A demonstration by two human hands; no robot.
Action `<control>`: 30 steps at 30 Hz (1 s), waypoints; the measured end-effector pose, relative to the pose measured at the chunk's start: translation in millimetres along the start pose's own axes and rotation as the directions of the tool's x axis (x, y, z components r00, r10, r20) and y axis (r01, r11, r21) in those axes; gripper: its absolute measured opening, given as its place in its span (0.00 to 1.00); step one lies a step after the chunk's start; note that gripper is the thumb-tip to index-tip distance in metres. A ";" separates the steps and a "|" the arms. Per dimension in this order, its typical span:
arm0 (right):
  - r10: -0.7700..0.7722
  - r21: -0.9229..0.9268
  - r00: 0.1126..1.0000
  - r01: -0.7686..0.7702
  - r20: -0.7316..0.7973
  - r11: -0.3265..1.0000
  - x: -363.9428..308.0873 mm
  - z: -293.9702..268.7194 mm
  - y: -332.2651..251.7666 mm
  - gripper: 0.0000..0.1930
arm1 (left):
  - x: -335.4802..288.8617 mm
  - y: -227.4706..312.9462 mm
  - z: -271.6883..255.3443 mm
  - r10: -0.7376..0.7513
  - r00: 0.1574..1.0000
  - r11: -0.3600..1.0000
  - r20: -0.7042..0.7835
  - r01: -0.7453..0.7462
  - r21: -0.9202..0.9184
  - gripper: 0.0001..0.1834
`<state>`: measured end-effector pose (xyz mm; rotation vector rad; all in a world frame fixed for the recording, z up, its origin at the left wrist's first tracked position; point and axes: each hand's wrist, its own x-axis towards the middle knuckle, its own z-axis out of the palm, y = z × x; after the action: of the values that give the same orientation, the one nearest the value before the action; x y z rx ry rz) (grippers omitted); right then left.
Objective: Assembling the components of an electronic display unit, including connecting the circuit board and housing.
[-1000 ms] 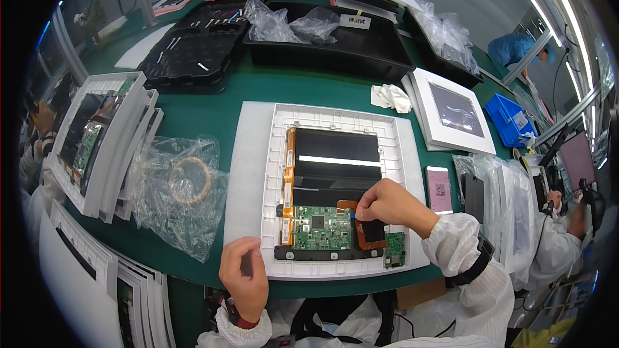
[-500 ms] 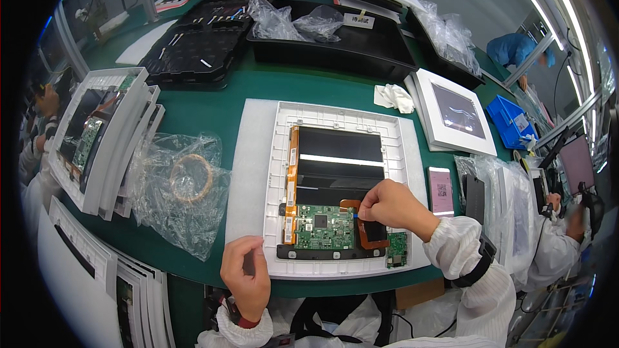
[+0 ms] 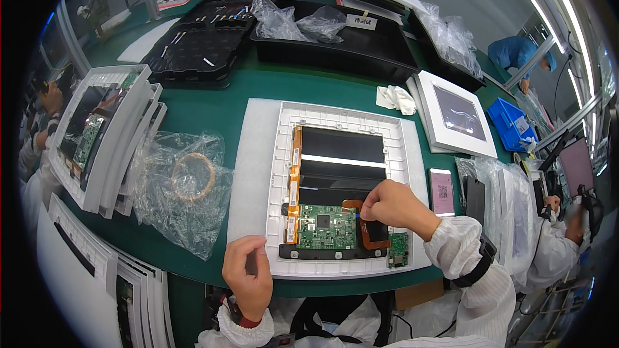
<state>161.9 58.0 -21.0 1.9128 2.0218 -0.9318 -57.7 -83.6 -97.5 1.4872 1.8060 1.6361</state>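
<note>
Right hand point(image 3: 393, 205) over the opened tablet back point(image 3: 342, 187), fingers pinched shut on a small blue-tipped bit beside the orange flex cable point(image 3: 371, 235), just right of the green circuit board point(image 3: 325, 227). Left hand point(image 3: 248, 274) resting at the near edge of the white foam pad point(image 3: 251, 174), fingers loosely curled, holding nothing, likely steadying the pad. Tablet lying screen-down, mid-counter point(image 3: 219, 106), electronics exposed for access.
</note>
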 end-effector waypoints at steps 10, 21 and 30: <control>-0.038 0.061 0.999 0.038 -0.007 0.997 0.8 2.2 4.2 0.06 | 0.0 -0.7 1.2 -0.002 1.000 1.000 -0.001 0.002 -0.005 0.08; -0.056 0.039 0.998 0.058 -0.041 0.998 -1.1 3.5 2.5 0.07 | 1.1 2.6 1.2 -0.020 1.000 1.000 0.021 0.020 -0.009 0.08; -0.052 0.062 0.998 0.055 -0.039 0.997 -1.1 5.1 3.0 0.07 | 1.0 1.9 1.6 -0.012 1.000 1.000 0.022 0.012 -0.006 0.08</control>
<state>163.5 54.0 -25.3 1.9311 2.0987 -0.9909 -56.0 -82.3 -96.0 1.4832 1.7933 1.6121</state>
